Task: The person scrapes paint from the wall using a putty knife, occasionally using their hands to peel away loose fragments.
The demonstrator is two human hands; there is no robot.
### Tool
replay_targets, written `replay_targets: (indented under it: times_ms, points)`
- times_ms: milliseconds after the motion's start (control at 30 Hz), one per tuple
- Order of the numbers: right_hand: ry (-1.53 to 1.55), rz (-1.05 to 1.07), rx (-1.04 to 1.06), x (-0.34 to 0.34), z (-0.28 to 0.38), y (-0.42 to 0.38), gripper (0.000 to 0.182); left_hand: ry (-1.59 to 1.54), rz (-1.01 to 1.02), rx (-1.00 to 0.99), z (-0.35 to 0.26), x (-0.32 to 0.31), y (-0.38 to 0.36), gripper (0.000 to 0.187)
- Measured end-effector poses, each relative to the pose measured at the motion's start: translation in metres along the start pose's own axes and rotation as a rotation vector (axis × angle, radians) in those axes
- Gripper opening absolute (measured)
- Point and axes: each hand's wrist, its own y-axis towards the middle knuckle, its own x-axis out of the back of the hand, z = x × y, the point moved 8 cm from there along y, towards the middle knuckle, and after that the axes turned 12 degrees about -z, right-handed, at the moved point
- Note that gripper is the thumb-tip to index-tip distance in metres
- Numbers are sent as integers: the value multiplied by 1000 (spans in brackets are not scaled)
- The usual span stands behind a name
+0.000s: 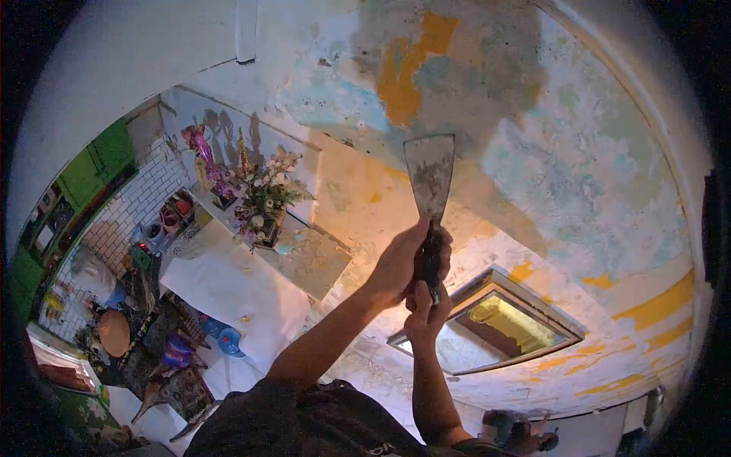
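A wide metal scraper [431,171] with a dark handle points up at a wall of peeling paint [563,167]. My left hand [403,263] is wrapped round the upper part of the handle, close to the blade. Lower down, my right hand [426,312] grips the handle's end. The blade is smudged, and its straight edge overlaps the patchy surface in view; whether it touches cannot be made out. Orange, pale blue and white patches show around it, with an orange patch [407,76] above the blade.
A framed opening [495,324] lies below right of the hands. Flowers [266,198] stand on a ledge to the left. Farther left are green cabinets [91,164], white brick tiles [152,175], a white surface [228,282] and a blue object [230,342].
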Motion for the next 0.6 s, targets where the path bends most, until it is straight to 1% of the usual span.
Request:
replay_targets:
  times_ms: [67, 133, 200, 233, 267, 300, 333, 400, 433, 500, 533, 600]
  points:
    - [23, -10, 19, -7, 2, 4, 21, -52, 26, 52, -2, 0, 7, 43]
    - [43, 23, 41, -14, 1, 3, 24, -12, 7, 27, -12, -3, 9, 41]
    - [31, 33, 43, -17, 10, 3, 23, -93, 85, 120, -13, -7, 10, 38]
    - [-82, -10, 176, -16, 26, 3, 21, -85, 40, 85, -14, -8, 10, 36]
    - [-194, -54, 312, -16, 43, 2, 19, -81, 41, 84, -15, -10, 7, 36]
    - [-286, -88, 310, -6, 47, 1, 22, -108, 42, 91, -17, -10, 6, 35]
    - [-352, -115, 419, 3, 53, 1, 32, -136, 42, 97, -18, -11, 5, 35]
    - [-222, -328, 539, 17, 71, -2, 35, -141, 33, 91, -17, -11, 7, 34]
    - [-224, -327, 540, 16, 70, 0, 35, -140, 2, 98, -17, -13, 7, 34]
    - [-386, -613, 798, 22, 81, -9, 48, -134, -52, 98, -16, -16, 7, 34]
    - [-307, -551, 832, 11, 81, -1, 48, -136, -52, 103, -15, -18, 7, 34]
    - [-266, -509, 833, -7, 95, 8, 41, -77, -137, 66, -18, -15, 8, 34]
